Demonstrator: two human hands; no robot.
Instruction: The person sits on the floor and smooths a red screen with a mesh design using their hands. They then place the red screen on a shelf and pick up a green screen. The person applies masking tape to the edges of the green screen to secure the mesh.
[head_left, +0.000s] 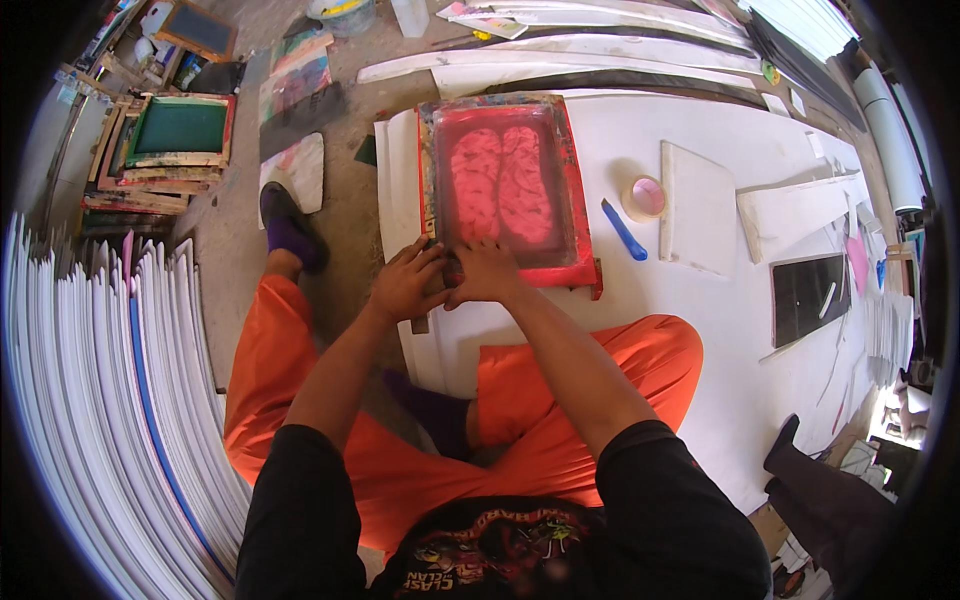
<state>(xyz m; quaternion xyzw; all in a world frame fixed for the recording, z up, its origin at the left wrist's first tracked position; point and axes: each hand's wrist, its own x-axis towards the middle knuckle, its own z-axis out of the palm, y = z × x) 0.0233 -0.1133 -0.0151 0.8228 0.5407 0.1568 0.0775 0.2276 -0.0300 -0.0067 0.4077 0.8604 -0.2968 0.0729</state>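
Note:
A screen-printing frame with red-painted wooden bars lies on a white sheet in front of me. Two pink, sole-shaped patterns show through its reddish mesh. My left hand is at the near left corner, its fingers bent over the wood. Beside it, my right hand grips the near bar, fingertips reaching over the mesh edge. The thumbs almost meet around a small dark spot I cannot make out. Undersides of both hands are hidden. A blue utility knife and a tape roll lie right of the frame.
White board pieces and a dark panel lie to the right. Upright white sheets are packed at left, below stacked frames. Long white strips lie at the back. Another person's leg shows at lower right.

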